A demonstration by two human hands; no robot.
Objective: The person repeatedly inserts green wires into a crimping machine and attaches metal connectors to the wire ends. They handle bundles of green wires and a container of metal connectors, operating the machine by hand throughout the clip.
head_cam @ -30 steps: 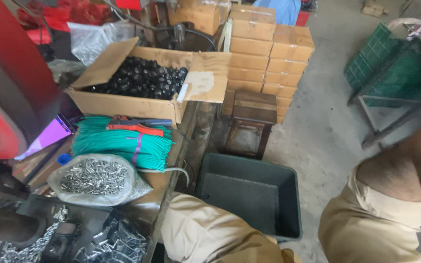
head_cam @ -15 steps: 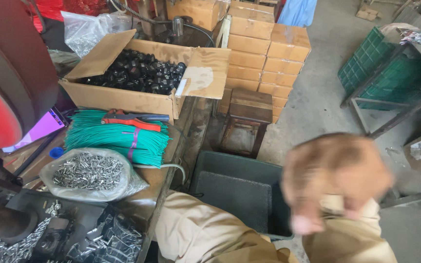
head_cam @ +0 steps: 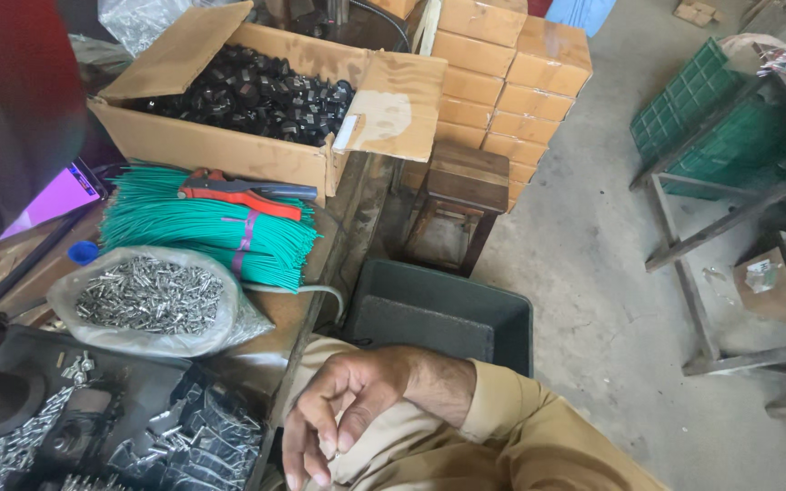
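- Metal clips (head_cam: 202, 436) lie piled on the tabletop (head_cam: 320, 273), just left of the right hand (head_cam: 357, 400).
- Right hand: fingers (head_cam: 307, 436) loosely curled, half open, holding nothing.
- Left hand is out of sight.

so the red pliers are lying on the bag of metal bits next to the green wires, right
Not quite. In the head view the red pliers lie on top of the green wires, not on the bag. The bag of metal bits sits beside the wires, nearer the person.
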